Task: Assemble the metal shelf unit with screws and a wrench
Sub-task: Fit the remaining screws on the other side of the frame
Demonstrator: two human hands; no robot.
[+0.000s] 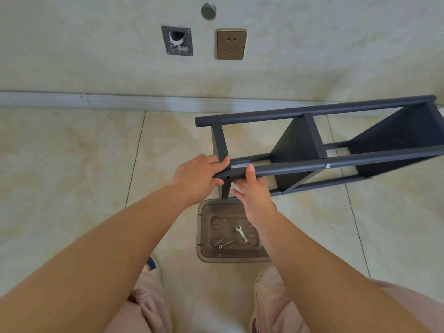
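The dark grey metal shelf unit point(312, 145) lies on its side on the tiled floor, with round posts and flat shelf panels. My left hand point(199, 176) grips the near end of the front post point(288, 168), beside an empty screw hole. My right hand point(254, 191) holds the same post just to the right, thumb on top and fingers underneath. A fitted screw point(327, 166) shows further along that post. Below the hands, a clear plastic tray point(204, 246) holds a small silver wrench point(241, 233) and loose screws point(224, 243) with washers.
The wall with a skirting board point(96, 99) runs behind the shelf, carrying a bronze socket point(231, 44) and an open wall box point(177, 40). My knees in pink trousers point(271, 296) and a shoe point(151, 263) are at the bottom.
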